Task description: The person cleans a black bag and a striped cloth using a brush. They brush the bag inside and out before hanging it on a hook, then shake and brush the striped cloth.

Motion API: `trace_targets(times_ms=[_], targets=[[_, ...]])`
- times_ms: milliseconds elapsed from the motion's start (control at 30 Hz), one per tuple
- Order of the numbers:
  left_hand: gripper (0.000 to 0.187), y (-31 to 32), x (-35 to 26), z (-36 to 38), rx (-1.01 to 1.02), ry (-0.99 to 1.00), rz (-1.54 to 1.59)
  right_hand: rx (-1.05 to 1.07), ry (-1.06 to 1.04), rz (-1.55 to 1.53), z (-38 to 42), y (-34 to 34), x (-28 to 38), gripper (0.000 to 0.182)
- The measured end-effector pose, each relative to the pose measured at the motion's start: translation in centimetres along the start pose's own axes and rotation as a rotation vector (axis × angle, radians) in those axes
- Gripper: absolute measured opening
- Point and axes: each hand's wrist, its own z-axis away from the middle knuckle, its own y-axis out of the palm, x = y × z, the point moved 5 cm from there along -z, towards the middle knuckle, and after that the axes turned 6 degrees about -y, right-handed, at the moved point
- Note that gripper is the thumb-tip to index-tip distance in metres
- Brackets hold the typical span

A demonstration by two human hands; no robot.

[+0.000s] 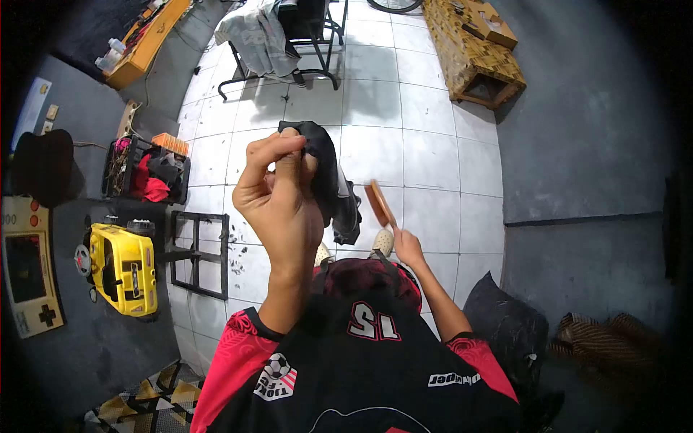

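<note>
Black cloth item pinched aloft in left hand, brush held low in right

Obs., left to right; landmark = black cloth item (319, 155).

- Yellow toy car (133, 278): well to the left of the landmark, by the dark wall.
- Black crate (185, 184): also left of the landmark, with red and dark cloth in it.
- Black metal frame (224, 267): lying on the tiled floor, left of the landmark and nearer the body.
- Left hand (278, 206): raised, just left of the landmark. Thumb and fingers closed in a narrow pinch on its top edge.
- Landmark itself: in the air in front of the torso, hanging from the pinch. A glossier dark part shows at its lower end; cannot tell whether it is one piece.
- Brush (377, 204): right of the landmark, apart from it, bristle end tilted up and away from the body.
- Right hand (408, 249): right of the landmark and lower, fingers wrapped round the brush handle.
- Black bag (509, 321): farther right of the landmark, nearer the body.

Step in hand (judged): holding up and presenting the cloth, brush at the ready, no contact between them. Any stroke from this pose would call for a firm pinch, the cloth drawn steady, and the bristles turned flat to its surface. Slack, hanging cloth may swing or fold under the brush.
</note>
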Motion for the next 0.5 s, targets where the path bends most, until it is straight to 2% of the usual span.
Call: trace_targets(times_ms=[33, 100, 200, 233, 267, 300, 333, 433, 500], targets=[[0.011, 0.0, 0.2, 0.0, 0.003, 0.001, 0.002, -0.125, -0.070, -0.115, 0.1, -2.3, 4.1, 0.039], [0.010, 0.0, 0.2, -0.1, 0.002, 0.006, 0.010, -0.177, -0.062, -0.522, 0.8, -6.1, 11.5, 0.040], [0.010, 0.8, 0.2, -0.1, 0.011, 0.027, 0.021, -0.228, -0.284, -0.783, 2.8, -9.1, 18.7, 0.032], [0.010, 1.1, 0.1, -0.1, 0.027, 0.034, 0.012, -0.282, -0.427, -0.683, 3.4, -9.6, 20.1, 0.033], [0.010, 1.4, -0.1, -0.1, 0.044, 0.042, 0.003, -0.267, -0.463, -0.661, 3.3, -9.1, 20.4, 0.034], [0.010, 1.6, -0.6, -0.2, 0.052, 0.060, 0.019, -0.252, -0.499, -0.638, 3.1, -8.4, 20.3, 0.034], [0.010, 1.8, -1.2, -0.3, 0.060, 0.078, 0.035, -0.257, -0.432, -0.515, 2.4, -7.3, 19.2, 0.039], [0.010, 1.9, -2.4, -0.7, 0.123, 0.151, 0.081, -0.073, -0.077, -0.171, -1.1, -1.2, 10.4, 0.033], [0.010, 1.6, -2.6, -0.9, 0.105, 0.166, 0.059, 0.087, 0.128, 0.116, -1.9, 2.6, 2.6, 0.038]])
